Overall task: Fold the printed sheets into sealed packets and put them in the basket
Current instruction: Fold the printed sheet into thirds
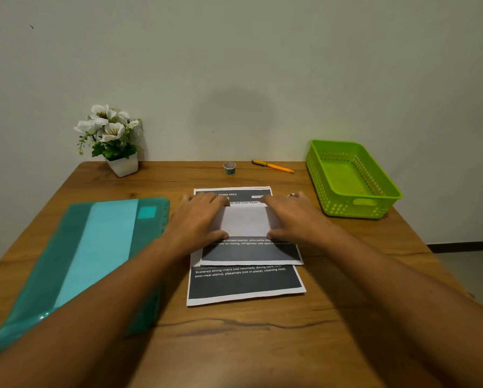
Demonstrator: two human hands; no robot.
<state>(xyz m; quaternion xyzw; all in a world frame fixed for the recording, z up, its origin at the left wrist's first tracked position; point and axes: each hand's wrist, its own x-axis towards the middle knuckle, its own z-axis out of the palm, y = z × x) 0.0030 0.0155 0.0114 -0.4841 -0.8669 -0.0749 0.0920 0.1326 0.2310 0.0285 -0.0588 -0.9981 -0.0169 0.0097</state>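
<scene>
White flap: that's the back of the top sheet, turned over toward you, dead centre of the wooden table, with dark print showing at its 6 o'clock.
Left hand: flat on the flap's 9 o'clock side, fingers straight and spread, thumb along the near edge. It's pressing, gripping nothing.
Right hand: the mirror image at 3 o'clock, palm down, fingers wide, also just pressing.
Step in hand: this looks like setting the first fold. Check the side edges line up, then sweep your fingertips outward from the middle along the crease, firmly.
Watch out: a second sheet lies underneath, slightly askew, poking out at 12 and 6 o'clock. Don't drag it along or crease it too.
Basket: green, at 2 o'clock, well apart from the sheets; I see no packets in it.
Tape: 12 o'clock by the wall, with a pen at 1 o'clock. Sealing means reaching over the sheets.
Folder: teal, at 9 o'clock, its edge just beside your left hand.
Flower pot: 10 o'clock, out of your way.
</scene>
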